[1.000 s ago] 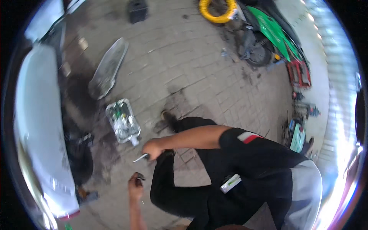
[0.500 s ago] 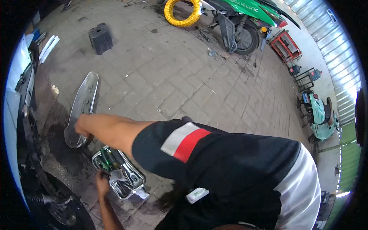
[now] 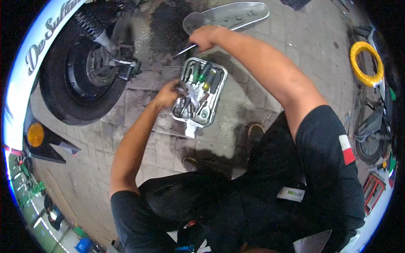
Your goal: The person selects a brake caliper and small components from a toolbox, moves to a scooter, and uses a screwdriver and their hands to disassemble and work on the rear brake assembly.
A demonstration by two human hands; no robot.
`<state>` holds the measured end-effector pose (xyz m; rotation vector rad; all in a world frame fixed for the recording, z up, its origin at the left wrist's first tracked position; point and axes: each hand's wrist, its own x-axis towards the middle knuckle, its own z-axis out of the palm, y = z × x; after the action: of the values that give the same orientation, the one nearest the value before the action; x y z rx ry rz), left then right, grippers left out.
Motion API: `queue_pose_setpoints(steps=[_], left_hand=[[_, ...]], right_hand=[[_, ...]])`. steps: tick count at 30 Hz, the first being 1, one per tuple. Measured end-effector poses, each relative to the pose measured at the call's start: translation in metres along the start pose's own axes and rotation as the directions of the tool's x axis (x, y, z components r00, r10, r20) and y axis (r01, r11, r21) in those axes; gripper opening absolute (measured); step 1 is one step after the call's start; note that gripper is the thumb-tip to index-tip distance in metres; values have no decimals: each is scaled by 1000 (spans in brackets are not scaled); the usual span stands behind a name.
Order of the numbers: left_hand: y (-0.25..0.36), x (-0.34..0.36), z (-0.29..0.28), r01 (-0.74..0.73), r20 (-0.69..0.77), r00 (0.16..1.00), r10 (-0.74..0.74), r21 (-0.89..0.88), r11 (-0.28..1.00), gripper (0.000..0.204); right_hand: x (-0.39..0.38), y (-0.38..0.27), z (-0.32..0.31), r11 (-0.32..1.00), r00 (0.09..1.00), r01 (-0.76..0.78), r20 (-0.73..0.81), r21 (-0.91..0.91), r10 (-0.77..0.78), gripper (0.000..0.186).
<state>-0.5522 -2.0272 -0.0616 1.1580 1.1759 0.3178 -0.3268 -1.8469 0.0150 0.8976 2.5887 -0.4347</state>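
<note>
My right hand (image 3: 203, 37) is closed round a slim, shiny metal tool (image 3: 186, 50); its tip points down and left, and its kind is unclear. Behind that hand lies a long grey panel (image 3: 247, 17) on the floor, near end partly covered by my fingers. A metal tray (image 3: 224, 82) sits below, filled with several hand tools: dark and green-handled screwdrivers (image 3: 204, 72), a ratchet (image 3: 205, 113) and a crumpled clear plastic piece (image 3: 194, 93). At the tray's left side my left hand (image 3: 168, 93) has its fingers curled over the contents; what they grip is hidden.
To the left stands a vehicle's black wheel (image 3: 55, 84) with a shock absorber (image 3: 90, 29) and hub parts jutting toward the tray. A yellow coiled hose (image 3: 353, 63) and a parked motorbike (image 3: 371, 139) are at the right. My shoe (image 3: 255, 131) is near the tray.
My view has turned, bringing the wheel and tray toward the middle. The right hand has come off the panel's near end and shows a metal tool. The left hand stays at the tray.
</note>
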Motion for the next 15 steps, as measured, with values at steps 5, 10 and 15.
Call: queue_pose_setpoints(steps=[5,10,15], left_hand=[[-9,-23,-4,-94,-40,995,88,-205,974,50],[-21,-56,14,-143,-315,948,37,-322,936,59],[-56,-63,40,-217,-493,868,52,-283,934,64]], right_hand=[[-9,7,10,1000,1000,-3,-5,15,3,37],[-14,52,24,992,996,-84,-10,89,85,38],[-18,76,16,969,973,-43,-212,244,96,42]])
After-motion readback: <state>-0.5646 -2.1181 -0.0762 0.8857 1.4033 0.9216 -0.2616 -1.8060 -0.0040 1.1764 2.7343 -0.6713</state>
